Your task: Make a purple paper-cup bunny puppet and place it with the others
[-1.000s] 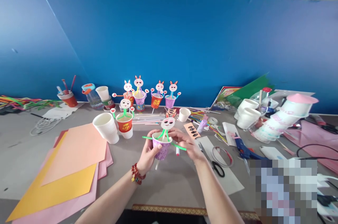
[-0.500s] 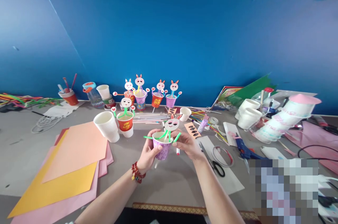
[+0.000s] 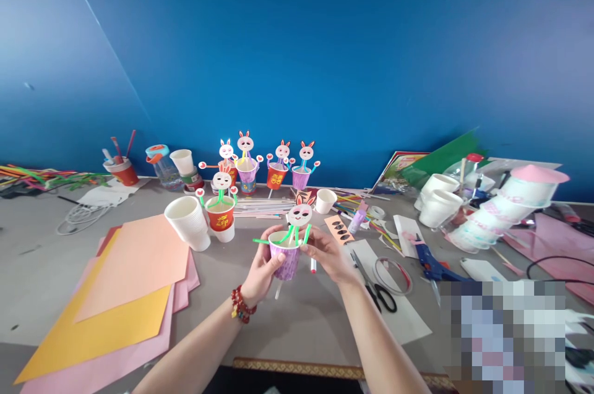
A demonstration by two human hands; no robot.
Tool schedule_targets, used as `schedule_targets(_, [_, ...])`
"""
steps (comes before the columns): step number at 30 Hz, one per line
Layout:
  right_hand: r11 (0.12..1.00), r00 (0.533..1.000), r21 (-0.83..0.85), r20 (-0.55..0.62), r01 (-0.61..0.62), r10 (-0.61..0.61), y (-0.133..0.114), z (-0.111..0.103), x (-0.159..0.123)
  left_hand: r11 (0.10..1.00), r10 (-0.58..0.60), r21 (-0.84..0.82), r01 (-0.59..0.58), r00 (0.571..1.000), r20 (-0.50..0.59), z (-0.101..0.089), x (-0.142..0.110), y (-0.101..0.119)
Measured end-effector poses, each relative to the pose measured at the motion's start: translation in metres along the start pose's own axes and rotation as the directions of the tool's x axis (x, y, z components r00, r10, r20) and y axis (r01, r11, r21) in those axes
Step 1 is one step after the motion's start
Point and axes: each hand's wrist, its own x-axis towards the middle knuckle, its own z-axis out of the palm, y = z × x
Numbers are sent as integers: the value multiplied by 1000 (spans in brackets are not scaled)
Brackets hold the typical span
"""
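Observation:
A purple paper cup (image 3: pixel 284 263) is wrapped by the fingers and thumb of my left hand (image 3: pixel 263 264). From its mouth rises a white paper rabbit face (image 3: pixel 299 216) with dark-edged pink ears, on green stems. One green arm sticks out flat to the left over the rim; the right green arm (image 3: pixel 307 234) points upward. My right hand (image 3: pixel 327 253) is closed at the right rim, thumb and fingers pinching around the base of that arm. A thin white stick (image 3: pixel 277 290) pokes out below the cup.
Finished-looking rabbit cups (image 3: pixel 221 214) stand behind, beside stacked white cups (image 3: pixel 188 224). Coloured paper sheets (image 3: pixel 134 264) lie left. To the right are scissors (image 3: pixel 383 296), a tape roll (image 3: pixel 392 274), a blue glue gun (image 3: pixel 431 261) and a tilted cup tower (image 3: pixel 505 208).
The right green arm has swung from slanting outward to nearly upright. The rabbit face has shifted slightly left and down, and the stick shows more below the cup.

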Motion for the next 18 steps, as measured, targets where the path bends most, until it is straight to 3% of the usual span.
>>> schedule_targets(6, [996, 998, -85, -59, 33, -38, 13, -4, -2, 998, -47, -39, 47, 999, -18, 2, 0, 5])
schedule_targets(14, [987, 997, -153, -47, 58, -66, 17, -4, -4, 995, -57, -82, 53, 997, -53, 5, 1, 11])
schedule_targets(18, [975, 986, -207, -129, 76, -104, 17, -6, -3, 997, -49, -63, 45, 997, -59, 2, 4, 13])
